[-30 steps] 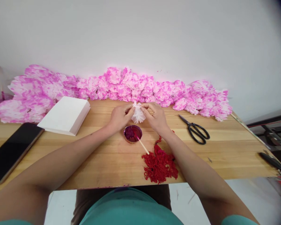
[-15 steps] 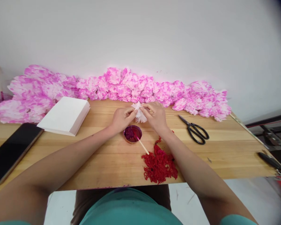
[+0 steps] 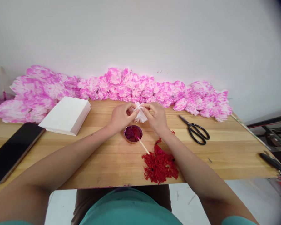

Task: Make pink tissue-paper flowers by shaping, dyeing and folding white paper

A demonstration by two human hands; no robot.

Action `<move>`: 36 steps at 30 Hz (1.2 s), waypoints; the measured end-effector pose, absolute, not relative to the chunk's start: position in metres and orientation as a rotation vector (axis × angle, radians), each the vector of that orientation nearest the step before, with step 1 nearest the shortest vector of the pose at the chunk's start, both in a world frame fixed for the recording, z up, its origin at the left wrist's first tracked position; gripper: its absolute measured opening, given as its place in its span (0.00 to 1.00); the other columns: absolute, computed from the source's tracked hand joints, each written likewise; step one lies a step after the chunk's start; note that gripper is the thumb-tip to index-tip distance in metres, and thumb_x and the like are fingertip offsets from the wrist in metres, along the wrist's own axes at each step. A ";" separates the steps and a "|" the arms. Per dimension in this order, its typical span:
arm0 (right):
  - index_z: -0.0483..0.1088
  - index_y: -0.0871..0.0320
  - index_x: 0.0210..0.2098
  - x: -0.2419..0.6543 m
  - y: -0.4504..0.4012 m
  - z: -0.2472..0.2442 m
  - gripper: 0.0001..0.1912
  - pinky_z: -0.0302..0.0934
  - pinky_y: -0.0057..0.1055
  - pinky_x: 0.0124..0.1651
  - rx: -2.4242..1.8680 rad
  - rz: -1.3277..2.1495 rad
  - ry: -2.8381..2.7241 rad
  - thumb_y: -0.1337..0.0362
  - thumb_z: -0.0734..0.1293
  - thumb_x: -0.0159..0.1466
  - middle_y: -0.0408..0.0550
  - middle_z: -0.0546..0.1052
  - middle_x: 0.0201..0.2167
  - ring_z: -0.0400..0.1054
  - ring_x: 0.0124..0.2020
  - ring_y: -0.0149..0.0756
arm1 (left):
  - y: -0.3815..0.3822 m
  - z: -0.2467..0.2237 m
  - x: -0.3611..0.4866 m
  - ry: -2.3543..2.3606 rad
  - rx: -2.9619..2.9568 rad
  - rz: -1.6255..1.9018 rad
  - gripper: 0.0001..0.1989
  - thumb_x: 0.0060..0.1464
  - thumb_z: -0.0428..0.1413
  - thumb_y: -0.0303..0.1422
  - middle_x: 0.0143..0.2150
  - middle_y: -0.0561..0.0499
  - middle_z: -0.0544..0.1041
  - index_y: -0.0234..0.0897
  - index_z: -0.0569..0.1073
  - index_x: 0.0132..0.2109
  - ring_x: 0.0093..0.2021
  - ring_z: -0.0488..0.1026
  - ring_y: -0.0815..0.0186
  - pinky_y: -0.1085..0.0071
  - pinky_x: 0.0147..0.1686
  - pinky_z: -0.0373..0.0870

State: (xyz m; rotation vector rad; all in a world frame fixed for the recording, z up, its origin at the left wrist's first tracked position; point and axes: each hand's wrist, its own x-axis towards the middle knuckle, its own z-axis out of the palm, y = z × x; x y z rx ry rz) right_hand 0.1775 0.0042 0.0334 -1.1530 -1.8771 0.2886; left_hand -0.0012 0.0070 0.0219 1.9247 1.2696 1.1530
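Wooden worktop (image 3: 103,170) before us; our left fingers (image 3: 133,115) and right fingers (image 3: 147,113) both pinch the paper (image 3: 141,117), so let's tease its folds gently, clear of the cup (image 3: 128,141).

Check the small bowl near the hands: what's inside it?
The small bowl holds dark magenta liquid and the stained end of a stick, which slants out. Its bottom is covered by the liquid; can't be seen.

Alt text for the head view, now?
A person's left grip and right grip pinch a small gathered white tissue-like piece over a pale wooden tabletop. Nearer the viewer: a round purple bowl holding a thin pale stick, and a tangled red stringy heap; behind, ruffled pink-and-white flowers; at right, black scissors.
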 end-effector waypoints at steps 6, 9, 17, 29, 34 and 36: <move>0.75 0.55 0.34 0.180 0.010 0.027 0.08 0.62 0.35 0.40 -1.187 0.566 -1.673 0.58 0.66 0.64 0.44 0.80 0.32 0.70 0.34 0.36 | 0.015 0.018 -0.002 1.120 1.608 1.173 0.12 0.56 0.54 0.40 0.28 0.52 0.74 0.35 0.72 0.32 0.29 0.70 0.68 0.73 0.30 0.65; 0.75 0.56 0.36 0.182 0.014 0.025 0.10 0.62 0.33 0.35 -1.193 0.721 -1.592 0.57 0.66 0.63 0.44 0.80 0.32 0.70 0.31 0.35 | 0.016 0.017 -0.001 1.059 1.516 1.182 0.12 0.54 0.55 0.40 0.28 0.52 0.74 0.35 0.72 0.32 0.30 0.71 0.68 0.73 0.32 0.67; 0.76 0.52 0.39 0.181 0.010 0.029 0.08 0.58 0.40 0.47 -1.198 0.110 -1.983 0.57 0.68 0.64 0.45 0.80 0.34 0.70 0.37 0.40 | 0.006 0.013 0.004 1.094 1.725 1.144 0.13 0.57 0.53 0.42 0.32 0.50 0.78 0.36 0.75 0.33 0.33 0.73 0.65 0.72 0.34 0.67; 0.72 0.56 0.34 0.177 0.014 0.019 0.12 0.60 0.29 0.31 -1.155 0.882 -1.366 0.53 0.67 0.61 0.40 0.74 0.26 0.65 0.27 0.31 | 0.014 0.015 0.001 1.064 1.508 1.162 0.18 0.57 0.53 0.45 0.26 0.51 0.75 0.35 0.72 0.27 0.29 0.70 0.66 0.71 0.32 0.67; 0.72 0.56 0.33 0.175 0.008 0.026 0.12 0.61 0.30 0.34 -1.136 0.759 -1.536 0.54 0.66 0.63 0.42 0.76 0.28 0.67 0.29 0.32 | 0.012 0.015 0.002 1.087 1.587 1.108 0.19 0.57 0.52 0.46 0.25 0.52 0.73 0.36 0.70 0.27 0.28 0.68 0.67 0.72 0.31 0.64; 0.72 0.56 0.33 0.174 0.005 0.030 0.12 0.62 0.31 0.37 -1.134 0.666 -1.622 0.55 0.65 0.64 0.43 0.77 0.29 0.68 0.31 0.33 | 0.011 0.014 0.002 1.128 1.631 1.084 0.19 0.57 0.51 0.46 0.24 0.53 0.71 0.36 0.70 0.26 0.27 0.67 0.68 0.72 0.30 0.62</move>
